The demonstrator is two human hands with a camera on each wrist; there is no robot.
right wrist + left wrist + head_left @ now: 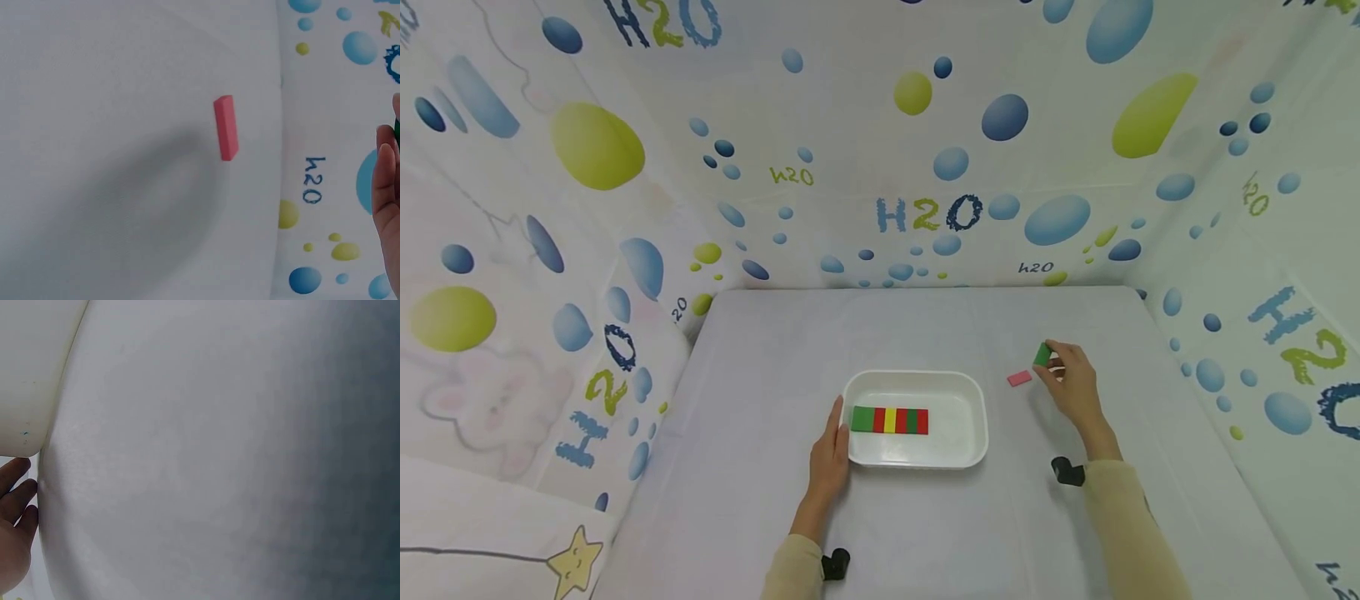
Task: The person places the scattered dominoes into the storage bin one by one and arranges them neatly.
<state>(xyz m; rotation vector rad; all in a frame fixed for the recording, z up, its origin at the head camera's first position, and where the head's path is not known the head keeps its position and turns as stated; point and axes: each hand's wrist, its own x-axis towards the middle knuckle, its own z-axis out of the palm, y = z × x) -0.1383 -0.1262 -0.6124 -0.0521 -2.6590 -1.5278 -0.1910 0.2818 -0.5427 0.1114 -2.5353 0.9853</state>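
Note:
In the head view a white tray [955, 460] holds a row of coloured blocks [890, 421] in green, red and yellow, set side by side. My left hand [829, 458] rests at the tray's left edge with fairly straight fingers; in the left wrist view those fingers [17, 501] lie against the tray's side [25, 419]. To the right of the tray, my right hand [1073, 387] pinches a green block [1042, 354] between thumb and fingers, raised over the table. A pink-red block [1019, 378] lies on the table just left of and below that green block.
A white cloth covers the table [760, 350]. Behind it and at both sides rise curtains [865, 133] printed with blue and green dots and lettering. A black wrist-worn piece [1067, 472] sticks out by each sleeve.

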